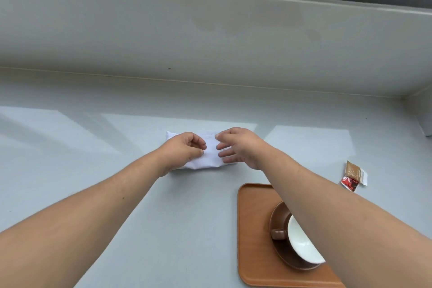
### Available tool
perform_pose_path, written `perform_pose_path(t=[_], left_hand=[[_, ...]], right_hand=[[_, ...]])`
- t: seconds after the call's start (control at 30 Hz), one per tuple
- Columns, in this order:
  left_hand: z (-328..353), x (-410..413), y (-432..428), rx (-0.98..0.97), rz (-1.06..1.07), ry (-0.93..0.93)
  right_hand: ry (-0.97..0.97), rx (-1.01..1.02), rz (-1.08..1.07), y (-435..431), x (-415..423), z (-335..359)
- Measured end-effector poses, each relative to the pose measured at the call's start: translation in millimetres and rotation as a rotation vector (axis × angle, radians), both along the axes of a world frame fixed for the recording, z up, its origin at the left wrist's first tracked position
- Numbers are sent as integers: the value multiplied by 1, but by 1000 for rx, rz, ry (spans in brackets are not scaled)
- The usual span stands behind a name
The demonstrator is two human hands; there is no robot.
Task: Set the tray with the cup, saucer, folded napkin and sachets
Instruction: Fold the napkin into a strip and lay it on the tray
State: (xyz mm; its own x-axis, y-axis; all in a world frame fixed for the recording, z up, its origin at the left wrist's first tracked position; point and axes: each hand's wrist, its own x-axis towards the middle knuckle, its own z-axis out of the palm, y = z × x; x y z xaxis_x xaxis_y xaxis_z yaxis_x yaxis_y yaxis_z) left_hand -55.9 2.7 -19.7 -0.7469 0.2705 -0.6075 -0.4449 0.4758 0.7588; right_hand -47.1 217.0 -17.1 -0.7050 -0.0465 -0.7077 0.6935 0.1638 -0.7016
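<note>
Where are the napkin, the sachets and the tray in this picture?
napkin (211,154): head view, on the white cloth between the two hands.
sachets (354,175): head view, on the brown and red packets lying on the table.
tray (253,222): head view, on its bare left part, beside the saucer.

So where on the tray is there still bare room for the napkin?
The tray's left strip, between its left rim and the saucer, is bare. The right side is crowded by the cup and hidden under the forearm.
</note>
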Motion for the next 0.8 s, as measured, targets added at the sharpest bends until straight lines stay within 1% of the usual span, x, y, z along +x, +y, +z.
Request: perform_pose_path(t=[0.07, 0.17, 0.37, 0.57, 0.67, 0.8], left_hand=[[-9, 0, -2, -49, 43, 43], [-16, -2, -10, -128, 112, 115], [-15, -2, -27, -182, 109, 179], [-15, -3, -39, -156, 120, 186], [-16, -3, -44, -220, 71, 254], [-14, -2, -50, -389, -136, 365]], right_hand=[[75, 169, 35, -9, 0, -8], [99, 362, 36, -11, -2, -12], [3, 506, 176, -11, -9, -18], [-37, 665, 243, -24, -17, -25], [-35, 649, 225, -24, -17, -25], [63, 517, 204, -11, -12, -17]])
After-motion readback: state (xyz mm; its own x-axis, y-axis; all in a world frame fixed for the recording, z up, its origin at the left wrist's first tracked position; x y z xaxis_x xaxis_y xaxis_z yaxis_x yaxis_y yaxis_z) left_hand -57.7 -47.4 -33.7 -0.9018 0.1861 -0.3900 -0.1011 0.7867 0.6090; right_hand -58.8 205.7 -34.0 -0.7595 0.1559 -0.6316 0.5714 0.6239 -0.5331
